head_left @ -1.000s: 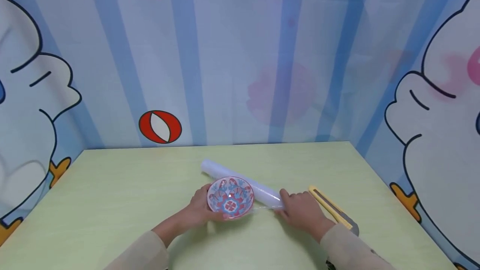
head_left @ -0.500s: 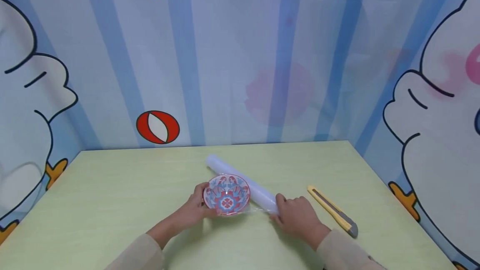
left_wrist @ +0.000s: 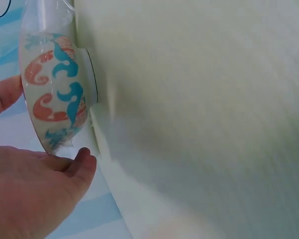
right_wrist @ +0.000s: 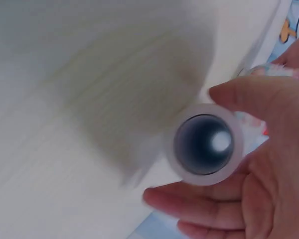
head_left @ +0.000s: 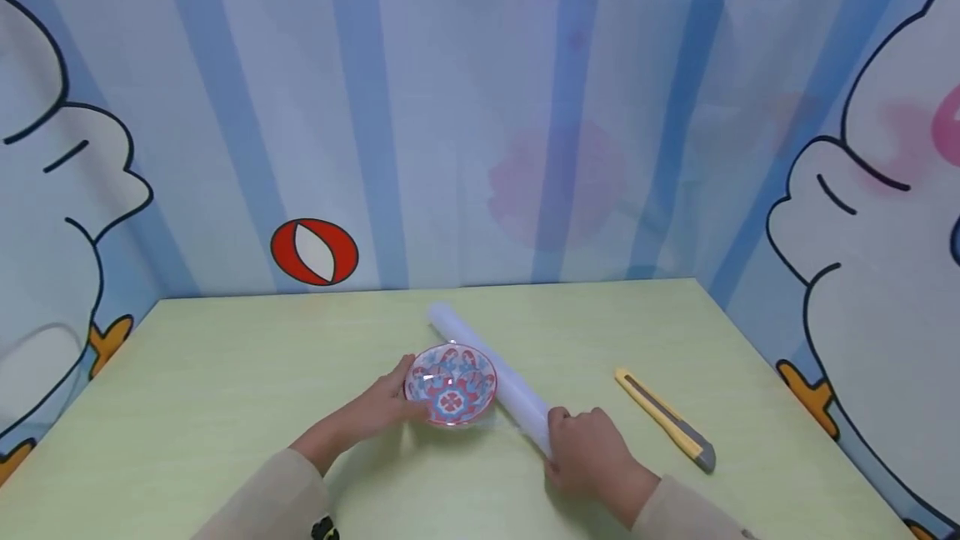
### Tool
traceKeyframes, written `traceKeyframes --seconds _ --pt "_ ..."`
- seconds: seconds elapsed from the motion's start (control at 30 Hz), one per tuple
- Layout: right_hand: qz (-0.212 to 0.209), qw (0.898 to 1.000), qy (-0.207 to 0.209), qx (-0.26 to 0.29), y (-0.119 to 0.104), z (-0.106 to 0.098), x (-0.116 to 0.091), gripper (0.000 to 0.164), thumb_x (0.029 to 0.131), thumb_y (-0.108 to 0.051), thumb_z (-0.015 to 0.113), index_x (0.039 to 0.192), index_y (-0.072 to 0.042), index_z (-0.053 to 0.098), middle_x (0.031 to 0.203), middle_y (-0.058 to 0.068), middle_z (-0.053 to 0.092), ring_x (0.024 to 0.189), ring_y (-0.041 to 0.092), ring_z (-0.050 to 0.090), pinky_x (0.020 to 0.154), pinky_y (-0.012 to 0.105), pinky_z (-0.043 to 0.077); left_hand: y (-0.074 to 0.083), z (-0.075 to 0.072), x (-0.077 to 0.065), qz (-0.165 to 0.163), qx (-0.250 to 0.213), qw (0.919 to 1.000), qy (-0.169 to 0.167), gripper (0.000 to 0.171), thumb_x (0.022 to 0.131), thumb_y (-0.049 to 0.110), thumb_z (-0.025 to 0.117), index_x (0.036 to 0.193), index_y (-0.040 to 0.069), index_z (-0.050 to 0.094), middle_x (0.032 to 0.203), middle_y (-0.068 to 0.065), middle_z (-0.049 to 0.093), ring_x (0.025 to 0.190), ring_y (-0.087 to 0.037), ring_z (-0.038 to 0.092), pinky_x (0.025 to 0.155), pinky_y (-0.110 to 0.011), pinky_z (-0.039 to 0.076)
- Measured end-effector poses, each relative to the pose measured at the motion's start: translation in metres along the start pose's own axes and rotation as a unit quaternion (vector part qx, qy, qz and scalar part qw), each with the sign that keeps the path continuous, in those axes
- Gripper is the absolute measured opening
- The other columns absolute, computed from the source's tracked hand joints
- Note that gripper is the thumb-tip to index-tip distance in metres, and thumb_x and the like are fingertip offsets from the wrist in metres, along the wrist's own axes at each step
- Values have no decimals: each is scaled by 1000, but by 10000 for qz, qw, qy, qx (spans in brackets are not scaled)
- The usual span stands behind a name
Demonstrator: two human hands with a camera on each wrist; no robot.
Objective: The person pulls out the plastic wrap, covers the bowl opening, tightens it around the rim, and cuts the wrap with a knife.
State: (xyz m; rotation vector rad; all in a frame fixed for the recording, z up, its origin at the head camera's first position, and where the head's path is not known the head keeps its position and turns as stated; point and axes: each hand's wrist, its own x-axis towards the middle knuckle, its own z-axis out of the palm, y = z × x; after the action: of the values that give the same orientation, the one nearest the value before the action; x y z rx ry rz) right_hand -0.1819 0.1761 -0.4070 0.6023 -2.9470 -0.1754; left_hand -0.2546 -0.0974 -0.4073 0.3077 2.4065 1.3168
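In the head view my left hand grips a small bowl with a red and blue pattern by its left side. The bowl tilts with its inside toward me, and clear film glints across it. From the left wrist view, the bowl's outside shows, with crinkled film over one end. My right hand holds the near end of a roll of cling film, which slants away behind the bowl. The right wrist view looks into its hollow core, with thumb and fingers around the roll.
A yellow and grey utility knife lies on the pale green table, right of my right hand. Behind the table hangs a blue striped cloth with cartoon figures.
My right hand has swung the near end of the roll toward me, so the roll lies at a steeper slant. The bowl has shifted slightly left and away with my left hand.
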Motion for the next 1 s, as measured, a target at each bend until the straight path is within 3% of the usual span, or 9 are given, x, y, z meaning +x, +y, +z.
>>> traceKeyframes --seconds 0.1,0.27,0.37,0.6,0.7,0.87,1.0 --pt "146 9997 -185 78 -8 -4 -3 37 68 -28 66 84 1 52 53 4 47 46 16 42 54 33 38 1 6 4 70 280 9995 116 99 78 30 67 147 1 2 154 -18 8 139 -36 13 110 -56 20" --pt "48 9999 -40 113 -18 -4 -8 38 65 -28 67 82 2 54 52 3 47 44 15 41 54 32 37 -1 17 8 100 1115 9927 446 125 60 48 80 146 -1 3 152 -18 12 136 -37 21 106 -56 29" --pt "-30 9999 55 110 -22 -3 -11 40 65 -31 67 82 3 55 51 3 47 44 15 40 54 32 36 -2 18 9 50 1492 9875 502 130 55 54 81 147 1 5 151 -16 15 135 -37 21 103 -57 33" --pt "-163 9987 427 -228 -27 -2 -14 42 62 -34 68 79 0 52 49 0 44 41 14 37 52 30 33 -1 16 8 102 1559 9863 521 129 54 58 80 147 4 9 145 -15 28 130 -33 29 98 -54 40" --pt "-168 9986 395 -308 -30 -2 -14 42 61 -36 69 78 -2 50 49 -1 43 40 13 37 52 29 33 0 13 8 177 1579 9860 497 127 54 58 80 146 3 12 140 -14 33 125 -30 33 96 -52 42" --pt "-98 9999 -55 -93 -31 -6 -15 49 65 -45 69 83 -3 50 52 -2 45 44 14 39 54 29 34 0 11 8 329 1598 9856 439 121 55 52 81 144 2 16 131 -12 41 118 -28 37 94 -49 44" --pt "-94 9978 -560 335 -18 -12 -17 60 67 -66 63 84 -10 48 54 -5 43 46 13 39 47 28 31 1 10 8 322 1618 9856 361 122 55 52 81 144 2 16 135 -14 39 122 -30 36 96 -51 43"
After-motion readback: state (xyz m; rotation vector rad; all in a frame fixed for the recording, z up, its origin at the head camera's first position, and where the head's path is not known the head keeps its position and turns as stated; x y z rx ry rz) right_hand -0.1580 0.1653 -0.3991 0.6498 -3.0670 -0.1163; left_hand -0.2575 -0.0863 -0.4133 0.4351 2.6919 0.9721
